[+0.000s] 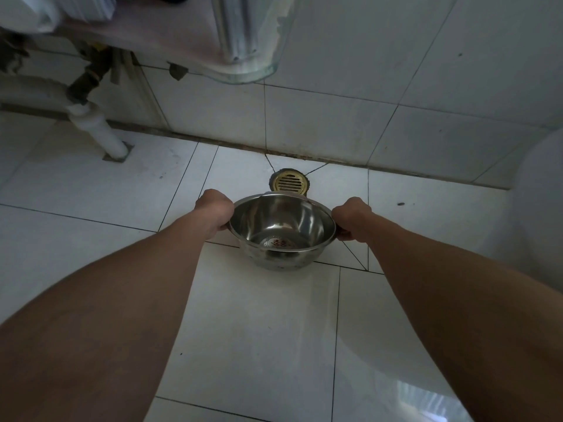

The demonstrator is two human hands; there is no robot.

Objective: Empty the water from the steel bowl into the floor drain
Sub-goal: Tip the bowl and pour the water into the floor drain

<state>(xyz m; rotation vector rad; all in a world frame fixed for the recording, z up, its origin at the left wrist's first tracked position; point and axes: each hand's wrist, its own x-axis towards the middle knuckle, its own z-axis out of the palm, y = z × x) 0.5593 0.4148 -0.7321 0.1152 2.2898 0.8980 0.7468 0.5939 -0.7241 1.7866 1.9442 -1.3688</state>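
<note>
A round steel bowl (281, 229) with a red emblem on its bottom is held low over the white tiled floor. My left hand (214, 210) grips its left rim and my right hand (352, 216) grips its right rim. The bowl's far edge lies just in front of the brass floor drain (288, 182), a round slotted grate set in the floor close to the wall. The bowl looks roughly level. I cannot tell whether water is inside; the interior shows only reflections.
A white drain pipe (99, 132) runs down into the floor at the left under a sink counter. A glass shelf edge (256, 71) with a chrome pipe (234, 28) hangs above the drain. A white rounded fixture (539, 208) stands at the right.
</note>
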